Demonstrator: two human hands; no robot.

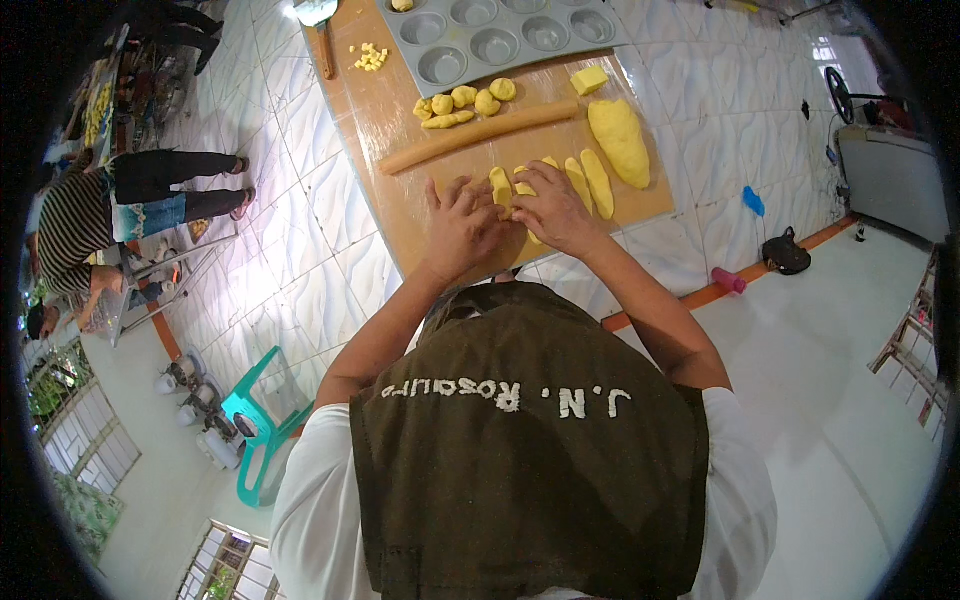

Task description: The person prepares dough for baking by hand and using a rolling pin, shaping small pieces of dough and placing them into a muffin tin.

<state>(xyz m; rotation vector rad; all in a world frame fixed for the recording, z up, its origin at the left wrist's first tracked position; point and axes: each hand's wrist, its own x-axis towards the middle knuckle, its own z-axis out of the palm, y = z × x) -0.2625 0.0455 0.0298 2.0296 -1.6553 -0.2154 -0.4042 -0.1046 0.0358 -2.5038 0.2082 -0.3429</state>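
Observation:
My left hand (466,231) is bent over the board, its fingertips at the lower end of a short yellow dough strip (500,184). From the other side my right hand (559,204) curls over more dough, and the fingertips of both hands come together around the pieces between them. How much dough lies under the fingers is hidden. Just right of my right hand lie elongated dough strips (598,184) side by side. A large yellow dough lump (619,142) rests beyond them. Above my hands a wooden rolling pin (480,138) lies at a slant.
The plastic-covered wooden board (360,112) holds small dough balls (487,103), a yellow block (589,80), little yellow cubes (370,58) and a wood-handled scraper (324,49). A grey muffin tin (495,46) covers its far edge. Another person (79,217) stands left near a teal plastic chair (262,435).

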